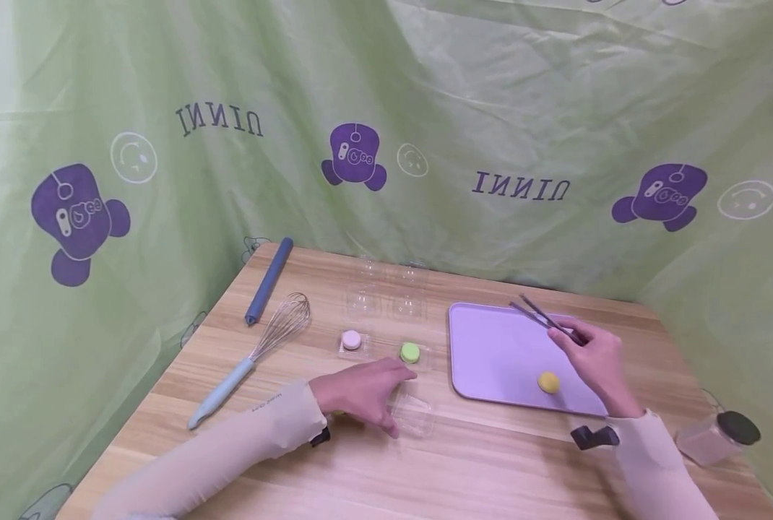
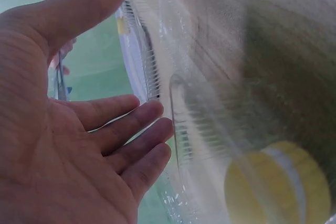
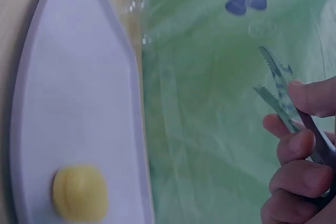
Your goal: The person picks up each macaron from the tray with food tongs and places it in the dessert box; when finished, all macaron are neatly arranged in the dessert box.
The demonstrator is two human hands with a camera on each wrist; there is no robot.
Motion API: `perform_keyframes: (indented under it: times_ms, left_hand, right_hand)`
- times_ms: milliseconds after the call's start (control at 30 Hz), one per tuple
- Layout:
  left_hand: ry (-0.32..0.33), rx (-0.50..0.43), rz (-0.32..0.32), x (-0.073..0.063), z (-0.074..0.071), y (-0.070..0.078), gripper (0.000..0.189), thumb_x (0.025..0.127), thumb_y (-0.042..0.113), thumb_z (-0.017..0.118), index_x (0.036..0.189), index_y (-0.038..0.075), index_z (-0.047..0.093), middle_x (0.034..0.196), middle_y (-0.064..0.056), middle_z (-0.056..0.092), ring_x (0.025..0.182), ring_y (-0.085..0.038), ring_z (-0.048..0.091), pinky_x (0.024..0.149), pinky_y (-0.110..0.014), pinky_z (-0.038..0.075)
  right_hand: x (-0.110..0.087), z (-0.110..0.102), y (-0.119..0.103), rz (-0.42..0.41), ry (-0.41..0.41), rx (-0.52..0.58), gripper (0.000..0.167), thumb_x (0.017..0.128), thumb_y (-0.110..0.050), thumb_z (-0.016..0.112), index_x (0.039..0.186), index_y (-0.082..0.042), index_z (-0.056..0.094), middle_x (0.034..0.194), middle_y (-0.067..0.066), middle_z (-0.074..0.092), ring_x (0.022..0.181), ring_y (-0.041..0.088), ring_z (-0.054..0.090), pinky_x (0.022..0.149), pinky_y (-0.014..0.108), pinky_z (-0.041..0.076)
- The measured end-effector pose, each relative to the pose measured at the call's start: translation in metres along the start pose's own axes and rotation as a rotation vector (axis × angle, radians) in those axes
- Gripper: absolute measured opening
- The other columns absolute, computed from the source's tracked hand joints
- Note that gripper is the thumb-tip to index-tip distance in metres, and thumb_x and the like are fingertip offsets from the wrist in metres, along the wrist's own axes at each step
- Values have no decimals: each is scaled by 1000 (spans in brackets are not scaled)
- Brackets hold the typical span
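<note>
Four macarons lie on this wooden table (image 1: 490, 462), as I see from where I stand. One yellow macaron (image 1: 549, 383) sits on the lavender tray (image 1: 487, 354), near its front edge. Above this tray, the right hand (image 1: 591, 354) pinches metal tongs (image 1: 537, 310) between thumb and fingers; their serrated tips are apart, with nothing between them. The left hand (image 1: 363, 393) holds nothing: its thumb stands well away from the fingers, which are extended and slightly bent. Its fingertips are just beside a clear plastic container (image 1: 415, 417); whether they touch it, I cannot tell. Close to this hand, another yellow macaron (image 2: 278, 182) shows through clear plastic. Beyond it are the green macaron (image 1: 409, 352) and the pink macaron (image 1: 351, 339). Further left lies a balloon whisk (image 1: 251, 361).
</note>
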State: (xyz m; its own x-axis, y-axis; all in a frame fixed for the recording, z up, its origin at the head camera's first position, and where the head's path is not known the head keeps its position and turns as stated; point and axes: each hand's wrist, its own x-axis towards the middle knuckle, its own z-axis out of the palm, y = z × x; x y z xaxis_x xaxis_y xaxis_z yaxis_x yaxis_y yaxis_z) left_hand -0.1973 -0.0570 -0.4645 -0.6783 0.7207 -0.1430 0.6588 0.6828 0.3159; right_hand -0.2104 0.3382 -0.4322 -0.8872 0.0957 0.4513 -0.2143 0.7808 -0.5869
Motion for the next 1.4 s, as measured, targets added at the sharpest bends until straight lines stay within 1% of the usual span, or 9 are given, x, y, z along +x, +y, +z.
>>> perform_keyframes:
  times_ms: [133,333,533,667,767,833,900,1200,1400]
  left_hand:
    - [1,-8,-9,0,2,1,98,69,46,90,151,14,46,157,-3,47,146,-18,43,124,-36,38]
    - [21,3,8,-1,4,1,88,71,44,89,145,12,53,146,-1,56,139,-16,49,120,-31,43]
    - [32,0,-12,-1,5,-1,84,71,46,89,142,13,57,145,-1,57,139,-17,50,120,-34,43]
    - [40,-4,-32,-1,6,-2,84,71,46,89,141,13,57,146,-2,58,139,-19,50,120,-36,43]
    - [46,-6,-34,-1,6,-3,83,71,46,89,140,13,58,145,-3,59,138,-18,51,119,-35,44]
    - [49,-8,-35,-1,7,-4,82,71,46,89,140,12,58,144,-3,59,138,-18,51,119,-34,44]
    - [52,-8,-34,-1,7,-5,83,71,47,89,140,12,59,144,-3,59,138,-18,51,119,-35,44]
    - [56,-21,-44,-4,7,-5,85,71,50,88,140,12,58,145,-4,59,139,-20,50,120,-37,43]
    - [53,-34,-45,-3,7,-4,85,71,50,88,141,13,57,144,-2,59,140,-19,49,120,-37,43]
  right_hand:
    - [-7,-16,21,64,-40,-79,32,92,-30,74,112,-5,77,68,-12,60,61,-1,46,51,20,38]
    - [-21,-30,40,135,-96,-133,41,95,-37,70,117,-3,75,100,22,76,72,-12,46,60,15,39]
    - [-37,-32,53,154,-155,-152,40,94,-35,71,116,-2,74,92,21,74,68,-1,48,57,21,39]
    - [-45,-35,60,167,-209,-165,42,95,-36,70,117,-1,73,106,30,74,75,3,55,61,20,41]
    - [-52,-37,65,198,-292,-185,49,97,-41,67,121,1,70,116,34,69,87,24,68,70,33,51]
    - [-57,-38,68,224,-341,-203,53,97,-44,64,124,1,68,120,36,67,96,43,68,75,48,53]
    - [-61,-38,72,232,-370,-213,54,98,-45,64,124,1,68,121,37,65,104,50,65,79,57,52]
    - [-73,-33,74,226,-391,-235,49,95,-47,67,121,-5,72,105,24,74,86,24,63,68,29,43]
    - [-77,-31,65,162,-368,-313,49,93,-49,68,119,-7,73,96,22,74,83,30,65,65,37,48]
